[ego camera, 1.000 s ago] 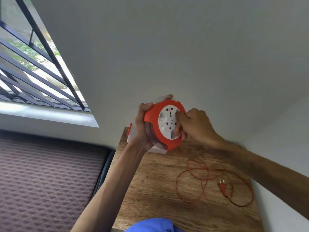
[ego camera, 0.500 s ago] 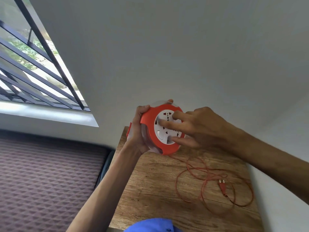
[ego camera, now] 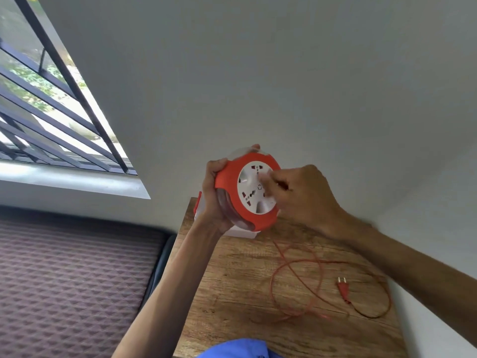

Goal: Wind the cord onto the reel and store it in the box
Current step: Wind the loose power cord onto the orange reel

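Reel (ego camera: 247,192): being held above the table (ego camera: 232,293), left hand (ego camera: 213,197) gripping its rim, right hand (ego camera: 302,195) pinching its white face. Cord (ego camera: 307,270): lying looped on the table, plug (ego camera: 343,289) beside. Box (ego camera: 242,232): sitting behind the reel.

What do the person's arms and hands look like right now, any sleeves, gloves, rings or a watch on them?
Both arms are bare from the lower frame edge up to the hands: no sleeves, gloves, watch or bands show. The left hand and right hand show no rings, though the right fingertips are motion-blurred, so small details there cannot be told. A bit of blue garment shows at the bottom edge.
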Tool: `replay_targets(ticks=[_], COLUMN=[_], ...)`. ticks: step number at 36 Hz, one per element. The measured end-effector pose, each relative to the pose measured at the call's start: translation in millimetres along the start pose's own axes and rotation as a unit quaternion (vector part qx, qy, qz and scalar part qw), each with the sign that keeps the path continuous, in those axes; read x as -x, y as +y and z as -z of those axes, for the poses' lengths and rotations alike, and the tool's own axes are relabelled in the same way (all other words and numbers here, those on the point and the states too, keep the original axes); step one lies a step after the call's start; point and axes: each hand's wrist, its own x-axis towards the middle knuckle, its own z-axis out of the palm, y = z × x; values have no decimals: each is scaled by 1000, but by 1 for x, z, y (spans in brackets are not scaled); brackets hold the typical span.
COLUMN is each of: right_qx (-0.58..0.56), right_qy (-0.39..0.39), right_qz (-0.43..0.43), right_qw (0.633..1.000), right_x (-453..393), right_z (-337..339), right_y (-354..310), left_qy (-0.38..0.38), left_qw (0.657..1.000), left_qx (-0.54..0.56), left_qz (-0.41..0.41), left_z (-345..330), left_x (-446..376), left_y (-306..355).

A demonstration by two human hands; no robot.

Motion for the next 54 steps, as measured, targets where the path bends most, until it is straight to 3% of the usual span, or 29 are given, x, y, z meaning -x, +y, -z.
replay_targets(ticks=[3, 5, 10, 16, 18, 20, 21, 22, 24, 25, 27, 28, 30, 32, 34, 36, 42, 46, 48, 51, 54], right_qx=[180, 196, 225, 268, 240, 164, 93, -8, -211, -259, -277, -265, -161, 40, 176, 217, 229, 245, 214, 105, -81], right_qy=[-15, -54, -82, -33, 26, 54, 28, -9, -70, -96, -130, -132, -95, -12, 16, -23, -90, -44, -2, 62, -5], right_qz=[251, 311, 327, 320, 219, 18, -82, -173, -316, -353, -366, -348, -242, -26, 197, 312, 340, 368, 321, 54, -207], right_qw=[951, 928, 914, 908, 945, 985, 992, 985, 922, 894, 879, 890, 952, 999, 964, 925, 908, 896, 923, 991, 975], right_x=[0, -1, -5, -3, 0, -1, -2, -3, 0, 4, 13, 16, 22, 27, 29, 29, 20, 15, 17, 14, 5], right_z=[13, 18, 24, 10, 2, -5, -8, -9, -11, -12, -16, -18, -21, -19, -11, -7, 3, 3, -4, -17, -21], right_y=[3, 7, 10, 8, 4, 0, 0, 1, 5, 7, 7, 6, 4, 7, 11, 18, 21, 29, 26, 9, 9], left_qy=[-30, -45, -46, -50, -46, -35, -17, 5, 52, 72, 92, 95, 87, 67, 49, 28, 22, 17, 22, 41, 69], left_qw=[999, 998, 997, 997, 998, 999, 1000, 1000, 998, 996, 995, 995, 996, 998, 998, 999, 999, 999, 999, 999, 997], left_qx=[0, 3, 30, 14, 8, 4, -2, -14, -37, -42, -43, -37, -17, 4, 21, 24, -3, -6, -20, -24, -22], left_qz=[21, 34, 58, 53, 40, 24, 13, 1, -15, -17, -15, -14, -13, -2, 16, 34, 48, 48, 40, 27, 12], left_z=[5, 6, 10, 0, -2, -5, -7, -10, -10, -8, -4, -2, 0, 2, 2, 2, 4, 4, 1, -7, -11], left_x=[0, 3, 6, 4, 4, 3, 3, 3, 5, 8, 12, 14, 14, 12, 12, 14, 16, 17, 17, 15, 14], left_y=[1, 1, -3, -8, -8, -8, -8, -8, -12, -15, -20, -22, -22, -20, -16, -13, -10, -13, -15, -18, -18])
